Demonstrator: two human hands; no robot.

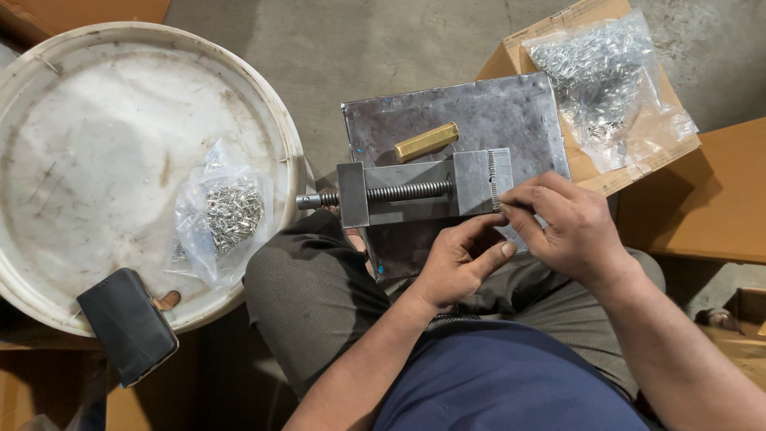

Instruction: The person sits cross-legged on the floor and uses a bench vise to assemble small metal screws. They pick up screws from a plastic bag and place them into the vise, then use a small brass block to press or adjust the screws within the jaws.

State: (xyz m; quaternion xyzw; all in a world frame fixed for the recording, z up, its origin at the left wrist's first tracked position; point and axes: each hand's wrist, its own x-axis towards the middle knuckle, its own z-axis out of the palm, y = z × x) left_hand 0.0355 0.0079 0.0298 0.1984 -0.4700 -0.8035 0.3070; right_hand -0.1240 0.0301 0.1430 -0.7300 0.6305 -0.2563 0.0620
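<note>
Centre of frame: a small steel vise (423, 190) lies on a dark metal plate (519, 112), which rests across the seated person's lap, apparently so the work sits level and close. The vise's threaded screw (407, 191) runs left to a knob at the plate's edge.

Right hand (570, 231), centre right: fingers pinched at the vise's right jaw, where a row of small metal pieces (493, 179) stands along the jaw face. The pinch appears to hold or press one of these; the piece itself is too small to confirm.

Left hand (459, 259), just below the vise: fingers curled, thumb extended toward the right hand. Whether it holds anything cannot be told.

A brass-coloured bar (427, 141) lies loose on the plate above the vise, within reach.

Upper right: a clear bag of small metal parts (598, 80) sits on a cardboard box (511, 56), beside the plate.

Left of frame: a white round lid (80, 120) carries a second, smaller bag of like parts (227, 211); a dark phone (128, 326) overhangs its lower rim
</note>
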